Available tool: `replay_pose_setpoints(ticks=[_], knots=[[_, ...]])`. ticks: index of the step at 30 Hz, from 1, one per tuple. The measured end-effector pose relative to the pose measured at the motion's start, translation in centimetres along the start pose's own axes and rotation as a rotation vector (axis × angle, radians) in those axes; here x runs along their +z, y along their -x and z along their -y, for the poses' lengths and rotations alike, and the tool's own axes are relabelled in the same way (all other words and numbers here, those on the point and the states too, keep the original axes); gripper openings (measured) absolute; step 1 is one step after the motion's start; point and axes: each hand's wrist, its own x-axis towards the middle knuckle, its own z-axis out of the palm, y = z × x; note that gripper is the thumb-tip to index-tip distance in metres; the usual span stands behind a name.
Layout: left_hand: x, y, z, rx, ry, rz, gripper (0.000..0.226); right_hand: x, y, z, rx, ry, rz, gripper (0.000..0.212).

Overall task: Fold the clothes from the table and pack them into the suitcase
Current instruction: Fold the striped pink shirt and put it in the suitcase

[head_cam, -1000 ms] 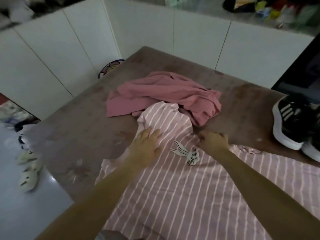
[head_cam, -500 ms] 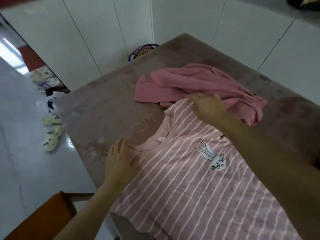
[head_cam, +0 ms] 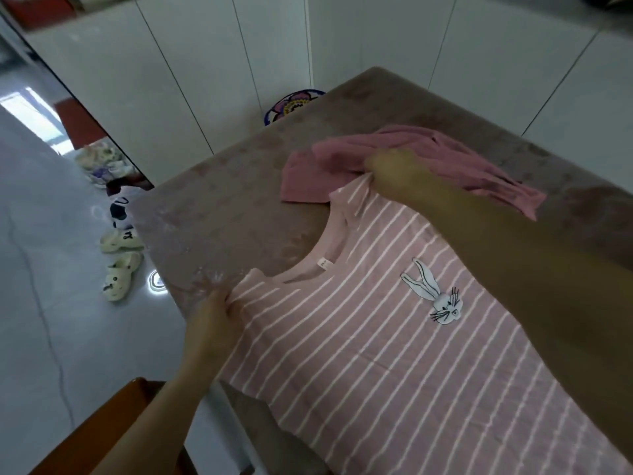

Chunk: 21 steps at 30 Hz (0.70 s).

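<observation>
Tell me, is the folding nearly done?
Not nearly. Done: nothing looks folded yet. In hand: the left hand and right hand hold the shoulders of the striped shirt, spread flat on the table. To do: folding it, then the crumpled pink garment behind it. No suitcase is in view.

Cream clogs (head_cam: 120, 276) lie on the grey floor (head_cam: 51, 337).

White panelled walls (head_cam: 178, 84); glossy grey floor (head_cam: 37, 320); brown chair (head_cam: 102, 426) lower left.

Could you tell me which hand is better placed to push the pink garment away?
Probably the right hand: its grip on the striped shirt lies against the pink garment; the left hand holds the opposite shoulder.
</observation>
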Motion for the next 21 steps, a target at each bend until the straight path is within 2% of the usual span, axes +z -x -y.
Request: replay_pose_setpoints(ticks=[6, 9, 12, 17, 21], knots=[[-3.2, -3.7, 0.7, -0.068, -0.064, -0.174, 0.01, -4.4, -3.0, 1.0, 0.005, -0.047, -0.175, 0.031], [-5.1, -4.9, 0.5, -0.054, -0.062, -0.257, 0.011, -5.1, -3.7, 0.7, -0.005, -0.13, -0.203, 0.027], [-6.2, -4.0, -0.4, 0.061, -0.073, -0.284, 0.013, -4.3, -1.9, -0.8, -0.027, -0.169, -0.221, 0.025], [-5.8, 2.8, -1.9, 0.295, -0.132, -0.307, 0.01, -0.7, 6.2, -4.2, -0.045, -0.192, -0.432, 0.029], [-3.7, 9.3, -2.1, 0.569, -0.159, -0.18, 0.027, 3.2, 14.0, -7.4, -0.053, -0.15, -0.484, 0.025]])
